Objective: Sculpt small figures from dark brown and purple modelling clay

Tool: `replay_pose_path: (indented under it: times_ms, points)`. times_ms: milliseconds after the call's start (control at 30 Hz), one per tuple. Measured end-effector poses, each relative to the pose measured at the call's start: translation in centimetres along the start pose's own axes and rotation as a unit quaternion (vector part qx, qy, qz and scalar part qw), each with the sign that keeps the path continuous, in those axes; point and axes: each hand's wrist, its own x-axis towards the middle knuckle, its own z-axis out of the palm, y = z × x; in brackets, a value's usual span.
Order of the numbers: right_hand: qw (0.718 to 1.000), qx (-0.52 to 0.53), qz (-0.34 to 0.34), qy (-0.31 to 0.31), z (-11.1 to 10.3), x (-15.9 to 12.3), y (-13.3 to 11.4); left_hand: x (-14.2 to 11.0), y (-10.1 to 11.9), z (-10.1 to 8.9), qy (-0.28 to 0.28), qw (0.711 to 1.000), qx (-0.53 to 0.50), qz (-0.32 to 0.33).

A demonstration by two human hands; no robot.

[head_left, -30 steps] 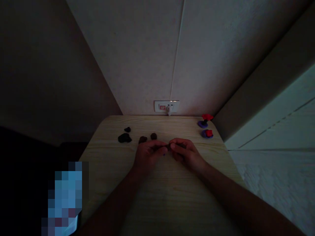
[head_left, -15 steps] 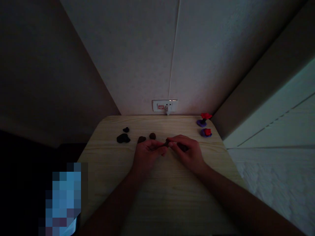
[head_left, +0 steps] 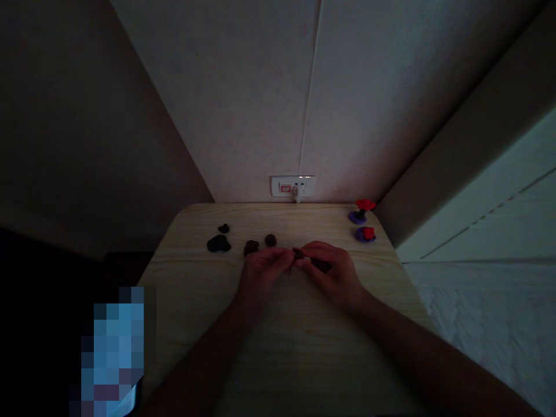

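Both my hands meet over the middle of a small light wooden table [head_left: 286, 347] in dim light. My left hand [head_left: 263, 272] and my right hand [head_left: 332, 272] have their fingers curled, pinching a small dark brown lump of clay [head_left: 298, 254] between the fingertips. Just beyond my left hand lie several dark lumps: a brown one [head_left: 251, 247], a rounder one [head_left: 270, 240], a larger black one [head_left: 218, 244] and a small black one [head_left: 223, 229].
Two purple-and-red clay figures [head_left: 360, 212] [head_left: 366, 234] stand at the table's far right corner. A wall socket [head_left: 293, 187] sits on the wall behind the table. Walls close in left and right; a blurred blue patch [head_left: 113, 347] lies lower left.
My fingers have shifted slightly around the brown lump, which stays pinched between both hands. Nothing else on the table has moved.
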Motion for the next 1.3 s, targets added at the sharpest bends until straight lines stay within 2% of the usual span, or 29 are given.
replay_pose_path:
  times_ms: [200,333,400,467,600,800,1067,1300]
  points:
    - [0.995,-0.085,-0.039,-0.018,0.0,0.0,-0.5,-0.1,0.8,0.0,-0.007,1.000,0.018,0.018]
    - [0.989,-0.119,-0.073,-0.053,0.1,0.1,-0.3,-0.2,1.1,-0.4,0.001,0.985,0.126,0.115]
    - [0.986,-0.129,-0.080,-0.073,0.1,0.0,-0.2,-0.2,1.1,-0.7,-0.016,0.970,0.184,0.160]
    - [0.983,-0.135,-0.087,-0.085,0.0,0.0,0.0,-0.2,1.0,-0.9,-0.034,0.960,0.214,0.178]
    - [0.985,-0.124,-0.084,-0.080,-0.1,0.0,0.1,-0.3,1.1,-0.9,-0.037,0.957,0.225,0.177]
    - [0.992,-0.100,-0.017,-0.076,-0.3,0.0,-0.4,-0.6,1.1,-0.4,-0.010,0.973,0.187,0.132]
    - [0.986,-0.116,-0.026,-0.116,-0.4,-0.1,-1.2,-0.8,1.0,-0.1,-0.009,0.974,0.186,0.131]
    - [0.992,-0.091,-0.026,-0.089,-0.1,-0.5,-1.2,-0.9,1.2,0.6,-0.013,0.988,0.115,0.099]
